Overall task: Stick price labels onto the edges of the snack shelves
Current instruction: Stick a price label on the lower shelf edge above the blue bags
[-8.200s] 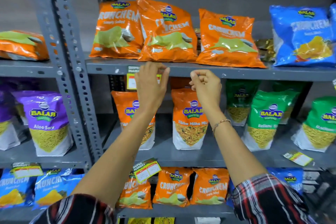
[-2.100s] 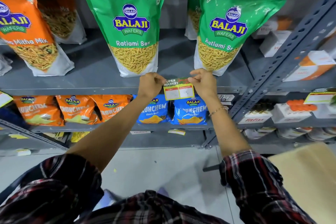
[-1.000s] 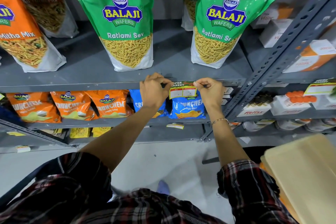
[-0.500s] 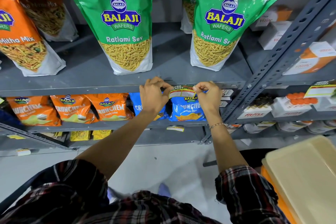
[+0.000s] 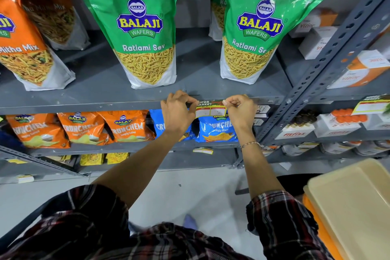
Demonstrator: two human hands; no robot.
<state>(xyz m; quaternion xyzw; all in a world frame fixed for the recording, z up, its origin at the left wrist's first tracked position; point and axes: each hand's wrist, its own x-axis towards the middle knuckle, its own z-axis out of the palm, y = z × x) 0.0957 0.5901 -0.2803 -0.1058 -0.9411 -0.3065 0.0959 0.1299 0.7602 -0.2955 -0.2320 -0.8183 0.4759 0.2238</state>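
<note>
A dark plaid shirt (image 5: 95, 224) in red, black and white is worn, sleeves rolled up; a thin beaded bracelet (image 5: 250, 144) is seen.

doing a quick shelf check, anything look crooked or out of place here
Nothing is spilled or torn. The price label held by both hands on the shelf edge sits roughly level. A second label on the lower shelf edge hangs slightly askew.

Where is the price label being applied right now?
In the head view, the price label sits just right of centre on the front edge of the Ratlami Sev shelf, pinched between the left hand and right hand.
</note>
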